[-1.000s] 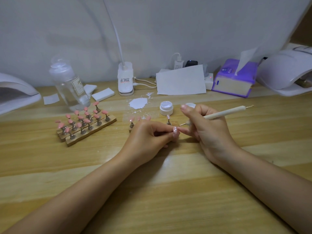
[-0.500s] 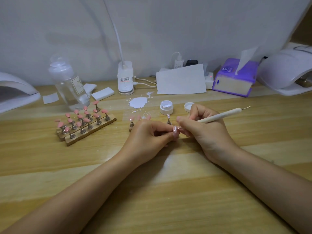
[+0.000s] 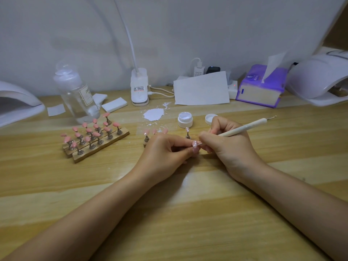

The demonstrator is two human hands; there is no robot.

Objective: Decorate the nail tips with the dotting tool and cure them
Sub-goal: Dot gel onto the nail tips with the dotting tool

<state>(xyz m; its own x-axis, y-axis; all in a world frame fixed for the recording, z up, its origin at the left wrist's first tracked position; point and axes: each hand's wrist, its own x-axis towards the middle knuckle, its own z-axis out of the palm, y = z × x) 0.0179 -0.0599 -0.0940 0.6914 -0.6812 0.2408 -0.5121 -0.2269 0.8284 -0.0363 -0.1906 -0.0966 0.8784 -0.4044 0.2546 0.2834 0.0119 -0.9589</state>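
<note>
The table (image 3: 56, 185) is pale, smooth-grained wood, the nail tips (image 3: 195, 143) glossy pink on metal stands (image 3: 81, 152) in rough wooden strips (image 3: 105, 146), the dotting tool (image 3: 244, 127) matt cream, the bottle (image 3: 77, 97) clear plastic.

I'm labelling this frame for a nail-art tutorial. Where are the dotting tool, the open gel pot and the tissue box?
dotting tool (image 3: 244, 127), head view, middle of its pale handle.
open gel pot (image 3: 185, 121), head view, its white side wall.
tissue box (image 3: 260, 85), head view, its purple top.
</note>
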